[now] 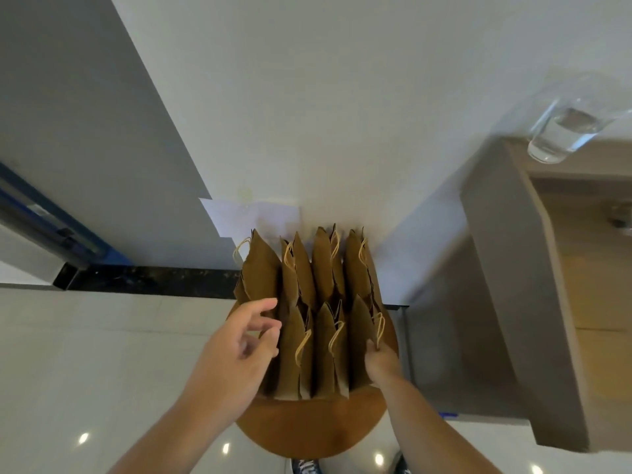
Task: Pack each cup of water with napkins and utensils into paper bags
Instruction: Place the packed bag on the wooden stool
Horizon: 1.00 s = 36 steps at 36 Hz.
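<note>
R hand (383, 360) grip holds front-right bag (359, 330) at its side edge, L hand (246, 340) grip wide, loose, beside paper bags (318, 285) crowding round worktop (307, 425), near rim bare; cup of water (564, 131) well apart, on cabinet (496, 268) top R.

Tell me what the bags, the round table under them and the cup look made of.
Bags: matte brown kraft paper, creased, with pale twisted cord handles. Round table: likely wood, smooth brown with a slight sheen. Cup: clear, see-through with water inside; glass or plastic, cannot tell.
</note>
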Each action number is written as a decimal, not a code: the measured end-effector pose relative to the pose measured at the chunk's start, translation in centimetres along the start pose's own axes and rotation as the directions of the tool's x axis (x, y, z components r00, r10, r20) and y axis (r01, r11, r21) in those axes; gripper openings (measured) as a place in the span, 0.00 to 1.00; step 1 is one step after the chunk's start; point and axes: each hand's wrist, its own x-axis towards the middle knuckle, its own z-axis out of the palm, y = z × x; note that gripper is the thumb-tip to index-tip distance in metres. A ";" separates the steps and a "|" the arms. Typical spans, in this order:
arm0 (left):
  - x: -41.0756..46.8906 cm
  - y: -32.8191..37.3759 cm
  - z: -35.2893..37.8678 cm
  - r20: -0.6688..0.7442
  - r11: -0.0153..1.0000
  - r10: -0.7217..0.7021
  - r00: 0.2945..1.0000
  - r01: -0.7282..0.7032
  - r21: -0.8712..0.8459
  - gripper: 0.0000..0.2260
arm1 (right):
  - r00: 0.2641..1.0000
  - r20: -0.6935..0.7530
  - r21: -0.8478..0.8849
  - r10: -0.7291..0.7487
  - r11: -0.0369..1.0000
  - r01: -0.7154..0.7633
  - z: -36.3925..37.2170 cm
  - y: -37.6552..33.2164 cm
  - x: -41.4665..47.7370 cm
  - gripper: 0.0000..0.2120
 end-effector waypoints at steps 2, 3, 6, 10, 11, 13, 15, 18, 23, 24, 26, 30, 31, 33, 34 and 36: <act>0.0 0.0 0.3 0.050 1.000 0.002 0.999 -0.002 0.018 0.14 | 1.000 0.017 0.029 -0.019 0.999 0.018 -0.3 0.0 0.4 0.20; -0.1 0.1 0.6 0.083 1.000 0.000 0.997 -0.002 0.031 0.14 | 0.999 0.028 0.043 -0.023 0.999 0.022 -0.4 0.1 0.6 0.21; -0.3 0.2 1.6 0.177 0.998 -0.011 0.984 -0.002 0.070 0.15 | 0.995 0.089 0.064 -0.051 0.997 0.046 -1.4 0.4 0.6 0.26; -0.2 0.8 2.8 0.216 0.994 -0.011 0.976 -0.012 0.105 0.17 | 0.977 0.156 0.064 -0.148 0.988 0.139 -3.1 1.0 -0.1 0.43; -0.1 1.1 3.0 0.218 0.994 -0.007 0.976 -0.017 0.111 0.17 | 0.976 0.147 0.059 -0.162 0.986 0.155 -3.6 1.1 -0.2 0.45; 0.1 2.0 3.4 0.218 0.991 0.009 0.976 -0.039 0.131 0.17 | 0.978 0.117 0.041 -0.170 0.985 0.166 -4.8 1.2 -0.5 0.45; 0.4 3.2 3.8 0.217 0.987 0.037 0.975 -0.069 0.142 0.17 | 0.981 0.089 -0.019 -0.175 0.984 0.177 -5.9 1.4 -1.2 0.42; 0.9 5.4 4.8 0.217 0.979 0.091 0.972 -0.127 0.159 0.18 | 0.982 0.113 -0.245 -0.151 0.954 0.174 -7.7 1.5 -3.4 0.35; 2.2 9.7 7.8 0.247 0.968 0.196 0.949 -0.227 0.106 0.23 | 0.863 0.499 -0.530 -0.074 0.762 0.372 -13.5 -2.6 -10.6 0.32; 2.5 10.6 8.7 0.261 0.964 0.221 0.940 -0.251 0.087 0.24 | 0.814 0.572 -0.484 -0.100 0.761 0.433 -15.3 -3.8 -12.6 0.30; 2.9 12.3 10.6 0.298 0.952 0.270 0.915 -0.300 0.057 0.26 | 0.752 0.628 -0.275 -0.199 0.848 0.454 -19.4 -5.3 -16.1 0.25; 3.1 15.8 15.2 0.343 0.912 0.371 0.863 -0.408 0.040 0.29 | 0.701 0.517 0.258 -0.491 0.870 0.420 -28.8 -4.2 -18.6 0.18; 3.0 16.5 16.4 0.349 0.904 0.387 0.853 -0.426 0.039 0.30 | 0.714 0.429 0.364 -0.553 0.830 0.424 -30.8 -3.5 -18.1 0.17; 2.7 18.0 18.5 0.355 0.899 0.396 0.847 -0.437 0.040 0.32 | 0.773 0.201 0.501 -0.602 0.741 0.446 -34.2 -1.9 -16.5 0.16; 2.6 18.8 19.6 0.357 0.900 0.392 0.848 -0.434 0.040 0.32 | 0.817 0.059 0.525 -0.574 0.714 0.463 -35.5 -1.2 -15.2 0.14; 2.3 20.6 21.6 0.343 0.898 0.396 0.852 -0.437 0.050 0.33 | 0.872 -0.254 0.401 -0.418 0.775 0.488 -37.5 0.5 -11.4 0.11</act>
